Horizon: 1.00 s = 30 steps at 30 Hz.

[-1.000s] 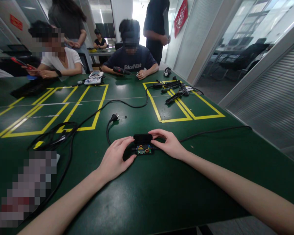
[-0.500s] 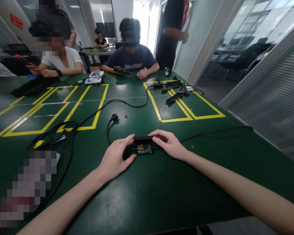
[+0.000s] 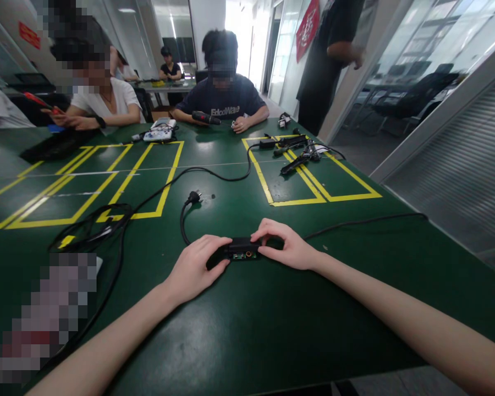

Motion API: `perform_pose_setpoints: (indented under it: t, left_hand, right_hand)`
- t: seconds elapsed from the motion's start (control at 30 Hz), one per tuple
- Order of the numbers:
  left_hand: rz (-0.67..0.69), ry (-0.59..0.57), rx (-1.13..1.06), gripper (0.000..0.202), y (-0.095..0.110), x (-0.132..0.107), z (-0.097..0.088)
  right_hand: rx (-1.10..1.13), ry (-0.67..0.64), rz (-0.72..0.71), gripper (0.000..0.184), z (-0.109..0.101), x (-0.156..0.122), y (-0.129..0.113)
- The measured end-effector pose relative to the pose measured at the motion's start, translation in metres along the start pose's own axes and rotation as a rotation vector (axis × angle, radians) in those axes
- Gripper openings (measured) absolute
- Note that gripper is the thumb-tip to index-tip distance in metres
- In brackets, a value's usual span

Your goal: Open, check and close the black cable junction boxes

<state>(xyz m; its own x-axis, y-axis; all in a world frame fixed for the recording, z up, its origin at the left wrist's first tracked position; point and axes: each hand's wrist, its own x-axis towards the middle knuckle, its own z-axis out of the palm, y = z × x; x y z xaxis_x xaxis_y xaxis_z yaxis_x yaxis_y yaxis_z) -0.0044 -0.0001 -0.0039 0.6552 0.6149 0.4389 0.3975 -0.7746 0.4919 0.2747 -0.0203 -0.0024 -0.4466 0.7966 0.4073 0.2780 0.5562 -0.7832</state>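
Observation:
A small black box (image 3: 241, 247) lies on the green table (image 3: 247, 319) in front of me, its lid lowered almost flat over a circuit board of which only a thin front strip shows. My left hand (image 3: 193, 267) grips the box's left end with curled fingers. My right hand (image 3: 286, 247) pinches its right end and lid. A black cable (image 3: 367, 221) runs from the box off to the right, and another cable ends in a plug (image 3: 193, 197) just beyond it.
Yellow tape rectangles (image 3: 272, 201) mark the table. Coiled black cable (image 3: 91, 225) lies at the left. Black tools and an adapter (image 3: 297, 151) sit at the right rear, a white device (image 3: 160, 132) at the back. Two people sit opposite; another stands at the right rear.
The box's lid has come down from upright to nearly flat over the circuit board. My hands have stayed at its ends. The standing person has walked to the right.

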Motion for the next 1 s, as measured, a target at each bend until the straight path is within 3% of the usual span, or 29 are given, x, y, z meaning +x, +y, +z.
perform_pose_setpoints:
  t: [0.47, 0.7, 1.0]
  left_hand:
    - [0.079, -0.067, 0.082, 0.019, -0.0014, 0.0000, 0.0040]
    - [0.059, -0.072, 0.200, 0.013, 0.0069, 0.0048, 0.0061]
    - [0.051, -0.056, 0.161, 0.012, 0.0069, 0.0053, 0.0053]
  right_hand:
    - [-0.230, -0.069, -0.126, 0.029, 0.0029, -0.0021, -0.0010]
    - [-0.302, -0.078, -0.173, 0.041, 0.0079, -0.0023, 0.0031]
    - [-0.457, -0.089, -0.228, 0.048, 0.0101, -0.0020, 0.0003]
